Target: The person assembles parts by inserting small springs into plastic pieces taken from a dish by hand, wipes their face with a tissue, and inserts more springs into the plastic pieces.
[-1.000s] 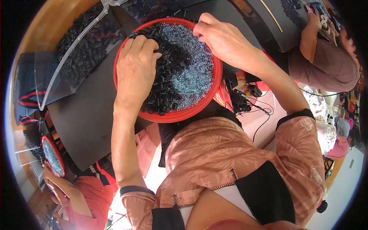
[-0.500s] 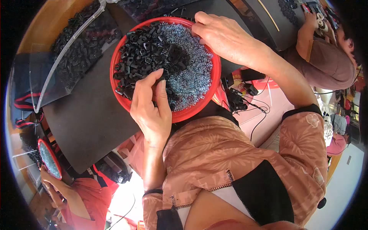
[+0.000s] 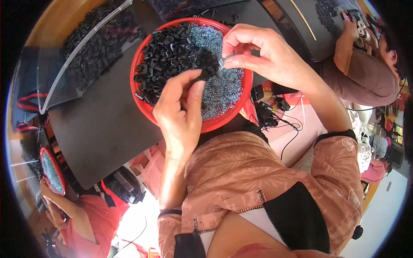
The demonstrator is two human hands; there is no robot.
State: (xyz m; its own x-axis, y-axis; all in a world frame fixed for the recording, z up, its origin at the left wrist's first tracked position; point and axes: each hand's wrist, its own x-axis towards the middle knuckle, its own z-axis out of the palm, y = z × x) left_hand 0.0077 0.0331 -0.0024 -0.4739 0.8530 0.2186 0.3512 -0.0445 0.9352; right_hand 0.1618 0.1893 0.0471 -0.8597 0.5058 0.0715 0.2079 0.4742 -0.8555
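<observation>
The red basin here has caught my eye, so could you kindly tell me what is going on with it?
A person has both bare hands at the red basin, which holds small black parts beside small shiny metal pieces. The left hand reaches in by the black parts, while the right hand is over the metal pieces; whether either holds one is hard to tell. A co-worker in brown is at upper right.

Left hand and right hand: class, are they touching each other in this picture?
Apart. The head view shows a gap between the left hand and the right hand, with black parts visible between their fingertips.
</observation>
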